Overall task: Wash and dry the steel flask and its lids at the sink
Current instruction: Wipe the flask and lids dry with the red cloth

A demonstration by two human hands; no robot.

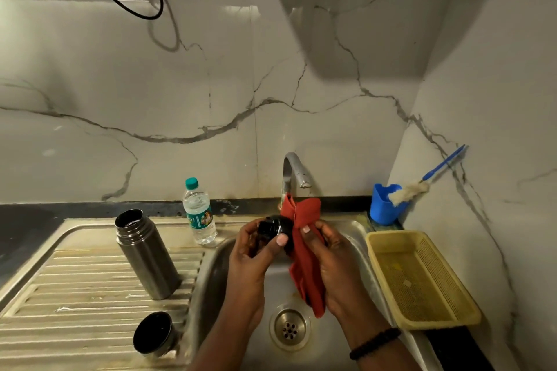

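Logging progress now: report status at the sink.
Left hand grips black lid; right hand wipes it with red cloth. Steel flask upright on drainboard. Nothing obstructing.

The ribbed steel drainboard carries the open flask upright and a cup lid nearer its front edge.

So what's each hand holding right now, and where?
Left hand grips the black lid around its side; right hand pinches the red cloth against it.
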